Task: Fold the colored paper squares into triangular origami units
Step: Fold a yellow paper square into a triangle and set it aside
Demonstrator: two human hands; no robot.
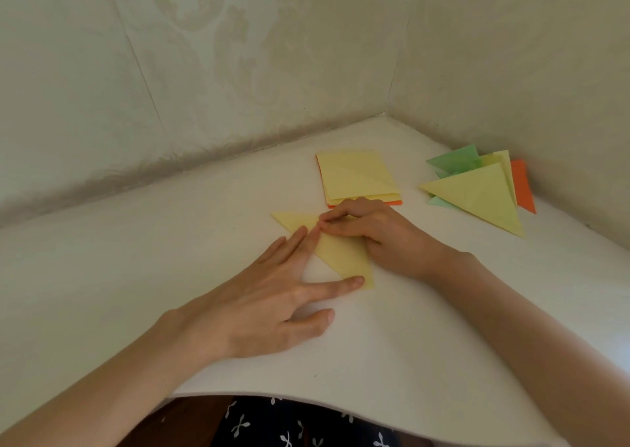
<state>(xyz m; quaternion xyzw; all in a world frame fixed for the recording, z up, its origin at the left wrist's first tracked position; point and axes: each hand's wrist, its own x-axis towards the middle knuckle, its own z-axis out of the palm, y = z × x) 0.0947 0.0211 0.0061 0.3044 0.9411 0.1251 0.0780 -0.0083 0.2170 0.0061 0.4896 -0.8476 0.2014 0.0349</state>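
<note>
Yellow folded triangle (344, 259) lies flat on the white tabletop (170, 259), near the middle, both hands on it; left hand (272, 306) is spread open, fingers (341, 284) pressing its near corner and left edge; right hand (378, 231) is curled, fingertips pinched down on the paper's upper fold; just behind sits the stack of squares (358, 177), yellow on top, orange beneath; off right, well apart, the pile of finished triangles (484, 191), yellow, green, orange, by the wall.

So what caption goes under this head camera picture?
Two hands, left hand and right hand, press a yellow paper triangle flat on the white table.
</note>
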